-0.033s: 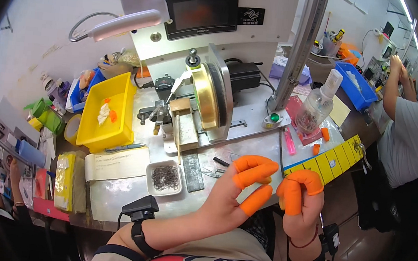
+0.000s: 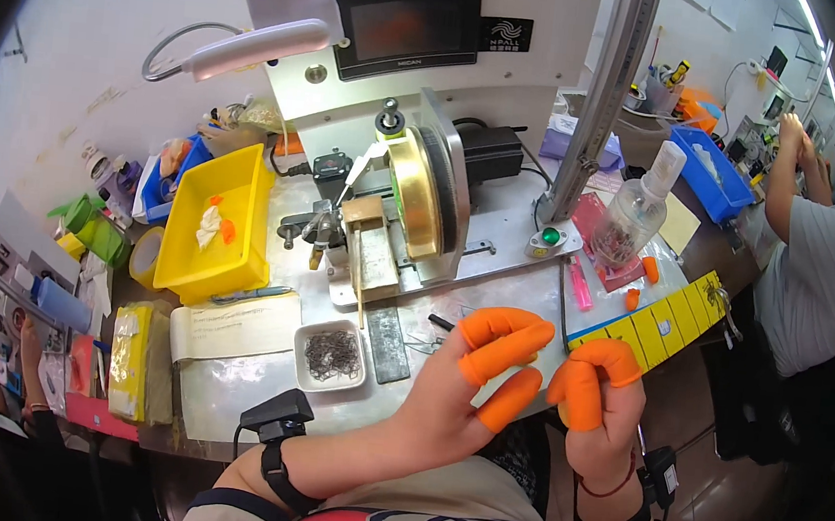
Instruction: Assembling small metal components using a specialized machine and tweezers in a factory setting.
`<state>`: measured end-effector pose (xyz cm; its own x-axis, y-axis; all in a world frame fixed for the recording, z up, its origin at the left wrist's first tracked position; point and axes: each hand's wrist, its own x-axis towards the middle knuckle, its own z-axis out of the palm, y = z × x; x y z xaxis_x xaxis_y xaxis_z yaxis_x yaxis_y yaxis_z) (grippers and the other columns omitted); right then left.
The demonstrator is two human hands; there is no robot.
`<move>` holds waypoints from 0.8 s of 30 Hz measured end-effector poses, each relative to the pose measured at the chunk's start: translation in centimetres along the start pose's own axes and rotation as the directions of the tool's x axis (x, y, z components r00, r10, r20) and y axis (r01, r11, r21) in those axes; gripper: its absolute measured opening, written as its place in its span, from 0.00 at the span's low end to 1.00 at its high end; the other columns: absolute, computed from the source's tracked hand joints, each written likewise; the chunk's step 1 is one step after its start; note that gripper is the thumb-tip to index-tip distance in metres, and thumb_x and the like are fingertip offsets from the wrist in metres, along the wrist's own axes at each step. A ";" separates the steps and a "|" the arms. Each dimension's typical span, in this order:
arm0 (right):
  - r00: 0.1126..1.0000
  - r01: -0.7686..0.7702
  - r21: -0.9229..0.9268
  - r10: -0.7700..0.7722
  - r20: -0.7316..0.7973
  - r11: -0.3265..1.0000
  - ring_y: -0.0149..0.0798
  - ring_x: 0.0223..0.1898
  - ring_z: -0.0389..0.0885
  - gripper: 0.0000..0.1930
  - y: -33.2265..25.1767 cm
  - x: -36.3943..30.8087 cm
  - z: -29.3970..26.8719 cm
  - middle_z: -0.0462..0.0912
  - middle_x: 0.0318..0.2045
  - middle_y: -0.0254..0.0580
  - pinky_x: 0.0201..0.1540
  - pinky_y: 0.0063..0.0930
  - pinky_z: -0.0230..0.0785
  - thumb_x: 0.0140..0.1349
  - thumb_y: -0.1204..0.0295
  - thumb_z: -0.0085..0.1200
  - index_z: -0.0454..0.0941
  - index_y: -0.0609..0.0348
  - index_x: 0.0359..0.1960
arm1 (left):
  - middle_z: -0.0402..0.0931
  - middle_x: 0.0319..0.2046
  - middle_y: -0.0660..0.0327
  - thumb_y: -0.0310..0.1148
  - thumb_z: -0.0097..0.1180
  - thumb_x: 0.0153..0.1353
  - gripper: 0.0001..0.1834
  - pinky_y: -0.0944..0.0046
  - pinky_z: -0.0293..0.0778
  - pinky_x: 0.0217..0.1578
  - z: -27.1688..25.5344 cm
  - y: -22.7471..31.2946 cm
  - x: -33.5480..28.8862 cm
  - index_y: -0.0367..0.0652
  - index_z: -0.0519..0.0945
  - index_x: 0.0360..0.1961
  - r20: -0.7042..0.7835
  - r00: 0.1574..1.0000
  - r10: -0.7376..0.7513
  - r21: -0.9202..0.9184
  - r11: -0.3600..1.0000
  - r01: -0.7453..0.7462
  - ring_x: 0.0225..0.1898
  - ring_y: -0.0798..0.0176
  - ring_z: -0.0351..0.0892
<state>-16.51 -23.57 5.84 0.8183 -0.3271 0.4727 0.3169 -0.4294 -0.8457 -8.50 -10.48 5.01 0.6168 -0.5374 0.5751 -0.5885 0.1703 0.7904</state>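
Orange finger cots cover several fingers of both hands, which are held close together in front of my body. My left hand (image 2: 466,381) is bent inward, its thumb near the tips of its first fingers. Beside it, my right hand (image 2: 601,409) has its fingers curled tightly toward the left one. Whatever may lie between the fingertips is too small or hidden. Beyond my left hand on the metal worktop are tweezers (image 2: 422,343), a dark grey flat stone (image 2: 388,346) and a white square dish (image 2: 302,374) of small dark wire-like pieces.
A machine with a brass-coloured wheel (image 2: 416,195) and a screen (image 2: 409,34) stands ahead. To its left sits a yellow bin (image 2: 170,272); to its right, a spray bottle (image 2: 630,221) and a yellow strip (image 2: 668,325). A co-worker (image 2: 821,249) is at far right.
The surroundings shift very slightly to the right in view. Both hands keep nearly the same pose, with a tiny shift of the fingers to the left.
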 end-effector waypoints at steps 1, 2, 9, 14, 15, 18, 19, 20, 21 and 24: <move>0.973 -0.228 0.262 0.208 0.101 0.938 0.27 0.21 0.70 0.04 -0.5 -0.1 0.2 0.71 0.20 0.36 0.26 0.16 0.61 0.57 0.80 0.45 0.68 0.65 0.34 | 0.68 0.43 0.55 0.20 0.54 0.48 0.20 0.65 0.68 0.41 -0.6 0.1 0.3 0.42 0.72 0.45 -0.006 1.000 0.003 0.000 1.000 -0.003 0.42 0.58 0.69; 0.973 -0.225 0.260 0.204 0.105 0.939 0.27 0.21 0.70 0.04 -0.8 0.1 0.4 0.71 0.20 0.36 0.26 0.16 0.61 0.57 0.80 0.45 0.68 0.65 0.34 | 0.70 0.41 0.56 0.19 0.56 0.46 0.20 0.66 0.68 0.40 -1.1 0.2 0.6 0.41 0.73 0.44 0.030 0.994 0.104 0.089 0.990 -0.106 0.39 0.59 0.71; 0.949 -0.288 0.301 0.229 0.218 0.909 0.23 0.19 0.69 0.04 -1.0 0.9 1.6 0.71 0.18 0.33 0.22 0.15 0.61 0.57 0.78 0.46 0.70 0.65 0.34 | 0.73 0.34 0.62 0.23 0.60 0.42 0.17 0.65 0.65 0.31 -4.0 0.0 1.4 0.45 0.76 0.37 0.163 0.953 0.257 0.353 0.886 -0.300 0.33 0.61 0.72; 0.924 0.380 -0.386 -0.332 0.187 0.841 0.39 0.17 0.73 0.03 -2.4 1.2 2.4 0.73 0.18 0.43 0.21 0.25 0.64 0.50 0.77 0.52 0.73 0.60 0.27 | 0.73 0.28 0.61 0.22 0.62 0.38 0.15 0.65 0.64 0.27 -4.7 1.4 1.2 0.44 0.73 0.29 0.109 0.923 0.369 0.462 0.803 -0.376 0.28 0.59 0.72; 0.889 0.454 -0.346 -0.443 0.116 0.821 0.44 0.20 0.75 0.06 -3.0 1.0 2.5 0.76 0.22 0.45 0.21 0.26 0.66 0.49 0.78 0.54 0.75 0.60 0.31 | 0.74 0.28 0.61 0.20 0.60 0.38 0.14 0.65 0.65 0.26 -4.5 1.8 1.3 0.44 0.74 0.29 0.126 0.936 0.329 0.465 0.814 -0.349 0.27 0.59 0.72; 0.883 0.469 -0.312 -0.435 0.178 0.826 0.47 0.19 0.75 0.07 -2.8 2.3 2.7 0.75 0.20 0.48 0.20 0.31 0.66 0.49 0.77 0.53 0.74 0.60 0.32 | 0.71 0.34 0.55 0.24 0.57 0.45 0.12 0.59 0.66 0.33 -5.7 2.8 0.7 0.41 0.72 0.34 0.050 0.962 0.269 0.438 0.859 -0.264 0.34 0.53 0.70; 0.896 0.440 -0.338 -0.383 0.225 0.832 0.47 0.20 0.75 0.07 -2.9 2.9 2.4 0.76 0.21 0.48 0.21 0.32 0.66 0.50 0.78 0.52 0.74 0.60 0.33 | 0.71 0.35 0.54 0.25 0.57 0.46 0.14 0.58 0.66 0.36 -6.3 3.1 0.5 0.40 0.72 0.36 0.038 0.976 0.215 0.422 0.882 -0.211 0.35 0.52 0.71; 0.905 0.426 -0.279 -0.397 0.154 0.861 0.48 0.20 0.75 0.07 -3.1 4.3 2.2 0.75 0.20 0.49 0.22 0.33 0.66 0.50 0.77 0.52 0.74 0.60 0.33 | 0.71 0.36 0.53 0.25 0.58 0.46 0.15 0.59 0.67 0.36 -6.9 3.3 0.7 0.39 0.72 0.38 0.011 0.964 0.265 0.461 0.854 -0.240 0.35 0.52 0.71; 0.920 0.391 -0.336 -0.378 0.107 0.857 0.46 0.20 0.75 0.07 -3.5 5.9 1.4 0.75 0.21 0.48 0.23 0.31 0.66 0.51 0.76 0.52 0.73 0.61 0.33 | 0.70 0.37 0.52 0.25 0.58 0.46 0.16 0.59 0.67 0.37 -7.6 3.4 0.7 0.39 0.72 0.39 -0.016 0.950 0.311 0.498 0.827 -0.262 0.36 0.51 0.71; 0.966 0.198 -0.027 -0.200 -0.165 0.980 0.23 0.19 0.70 0.05 -5.1 15.6 -1.2 0.73 0.19 0.32 0.21 0.17 0.62 0.56 0.74 0.50 0.73 0.62 0.33 | 0.71 0.39 0.50 0.21 0.58 0.45 0.18 0.58 0.69 0.38 -10.5 1.9 0.4 0.38 0.72 0.40 -0.097 0.952 0.291 0.495 0.843 -0.208 0.37 0.49 0.72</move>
<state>-5.97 -27.53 17.82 0.6480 -0.3690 0.6663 0.4596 -0.5082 -0.7283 -3.89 -1.75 9.00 0.4664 -0.3815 0.7980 -0.8834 -0.1541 0.4427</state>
